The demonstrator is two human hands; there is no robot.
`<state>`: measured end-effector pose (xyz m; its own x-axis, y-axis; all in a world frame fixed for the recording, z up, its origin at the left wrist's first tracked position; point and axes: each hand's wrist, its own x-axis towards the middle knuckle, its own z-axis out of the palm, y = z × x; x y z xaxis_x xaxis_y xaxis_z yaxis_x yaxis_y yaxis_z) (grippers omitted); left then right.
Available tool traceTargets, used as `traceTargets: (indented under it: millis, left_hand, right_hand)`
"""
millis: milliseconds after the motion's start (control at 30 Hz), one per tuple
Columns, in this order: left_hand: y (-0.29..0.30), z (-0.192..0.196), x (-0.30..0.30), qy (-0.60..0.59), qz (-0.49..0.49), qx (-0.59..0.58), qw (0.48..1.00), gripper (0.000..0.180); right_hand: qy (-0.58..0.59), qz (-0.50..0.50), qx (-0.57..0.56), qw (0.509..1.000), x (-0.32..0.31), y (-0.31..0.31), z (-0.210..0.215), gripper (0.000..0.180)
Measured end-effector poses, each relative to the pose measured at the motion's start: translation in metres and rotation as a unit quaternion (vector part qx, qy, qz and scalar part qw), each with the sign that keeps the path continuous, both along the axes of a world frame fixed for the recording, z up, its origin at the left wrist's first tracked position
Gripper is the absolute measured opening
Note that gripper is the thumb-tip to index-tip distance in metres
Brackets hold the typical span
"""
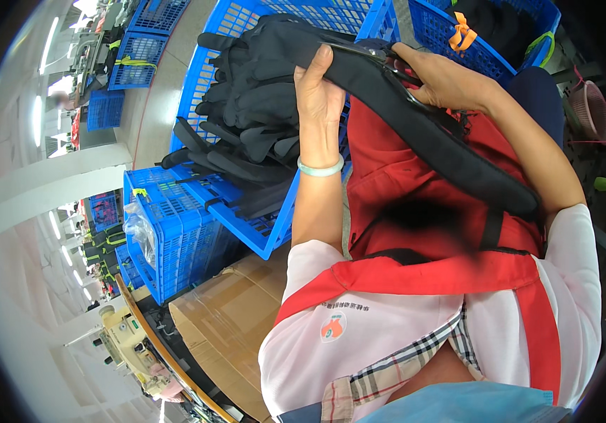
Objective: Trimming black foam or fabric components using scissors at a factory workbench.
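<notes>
My left hand (319, 95) grips one end of a long black padded strap (433, 144), its thumb lying along the upper face. From there the strap curves down to the right across my lap, its rounded end near my right forearm. My right hand (451, 79) is closed at the strap's far edge, its fingers bent around a slim shiny metal tool (419, 100) that looks like scissors. The strap partly hides this tool, so its kind is not certain. A red apron (402, 190) covers my lap beneath the strap.
A blue plastic crate (194, 92) heaped with black padded pieces (261, 92) stands at my left. Another blue crate (176, 243) and a cardboard box (232, 310) sit nearer. At the far right is a blue crate (444, 39) with an orange tie (462, 32); a pink basket (591, 109) stands beyond.
</notes>
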<state>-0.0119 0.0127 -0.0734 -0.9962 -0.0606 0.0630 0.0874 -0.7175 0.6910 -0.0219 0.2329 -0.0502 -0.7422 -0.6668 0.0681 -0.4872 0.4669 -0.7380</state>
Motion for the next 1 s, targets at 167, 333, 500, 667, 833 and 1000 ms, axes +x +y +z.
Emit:
traceTargets:
  millis: [167,333,500,667,833,1000]
  left_hand:
    - [-0.002,-0.004,-0.003,0.002,-0.003,-0.011,1.000,0.019]
    - [-0.004,-0.011,-0.003,-0.021,-0.002,0.007,1.000,0.021]
    - [0.000,-0.006,-0.006,-0.020,-0.003,-0.015,1.000,0.022]
    - [-0.004,-0.021,-0.013,-0.057,-0.023,0.032,0.998,0.024]
    - [0.000,-0.027,-0.017,-0.067,-0.019,0.026,0.997,0.027]
    - [0.010,-0.021,-0.024,-0.070,-0.020,0.006,0.997,0.027]
  right_hand:
    - [0.020,0.016,0.023,0.999,-0.010,-0.004,-0.011,0.037]
    - [0.014,0.000,0.028,1.000,-0.010,-0.009,-0.016,0.032]
    - [0.012,-0.016,0.008,1.000,-0.013,-0.010,-0.012,0.032]
    - [0.003,0.000,-0.010,1.000,-0.018,-0.010,-0.027,0.034]
    - [-0.050,0.007,-0.043,0.998,-0.021,-0.006,-0.029,0.036]
    - [-0.024,0.011,-0.030,0.999,-0.036,-0.005,-0.027,0.035]
